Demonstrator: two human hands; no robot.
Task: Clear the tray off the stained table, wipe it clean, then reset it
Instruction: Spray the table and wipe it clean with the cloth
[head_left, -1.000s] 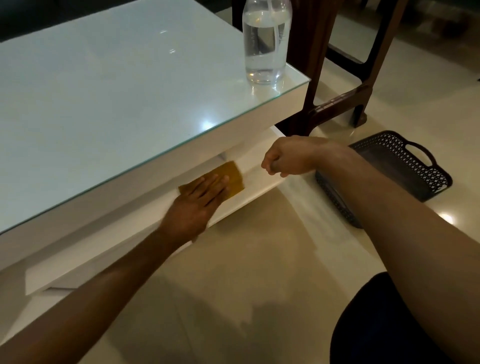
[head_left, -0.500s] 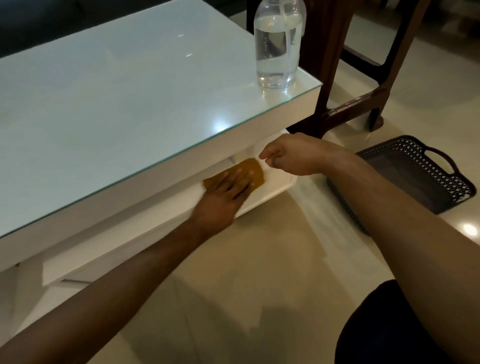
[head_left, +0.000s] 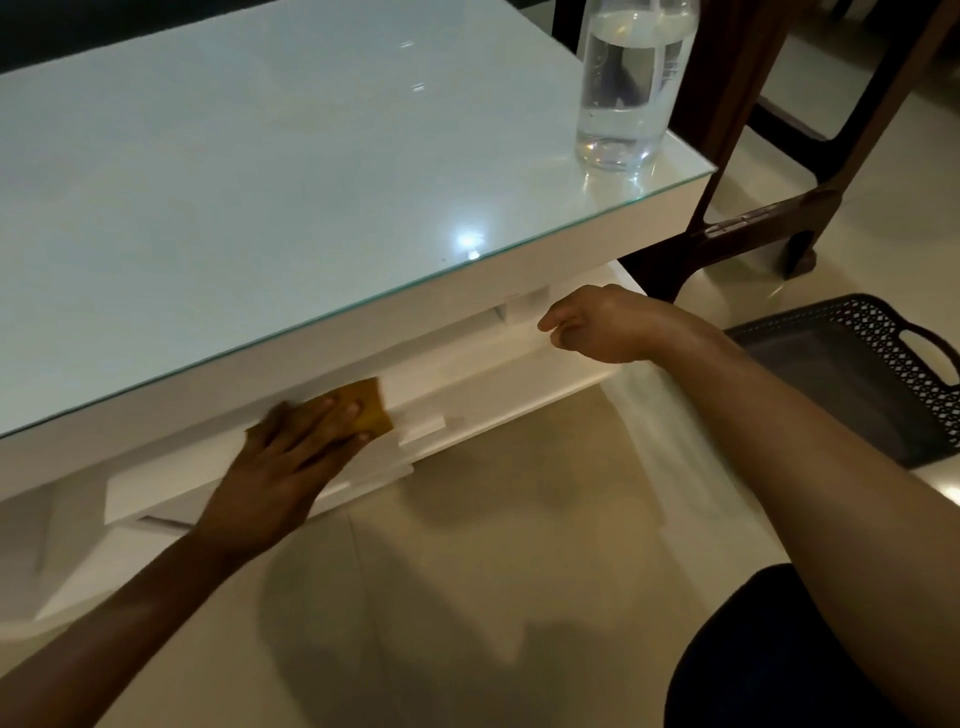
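Your left hand (head_left: 291, 457) presses flat fingers on a yellow cloth (head_left: 370, 408) on the white table's (head_left: 260, 171) lower shelf. Your right hand (head_left: 597, 325), loosely curled, holds nothing. The black tray (head_left: 852, 374) sits on the floor.

Clear water bottle (head_left: 631, 88) near dark wooden chair (head_left: 769, 171)

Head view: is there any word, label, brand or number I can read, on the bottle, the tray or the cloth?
None can be read.
Bottle: clear, holds water, no label showing; faint marks in the glass are not legible.
Tray: dark, patterned holes only, no text.
Cloth under the left hand: plain yellow-brown, no print.
Table: only light glare on the glass.
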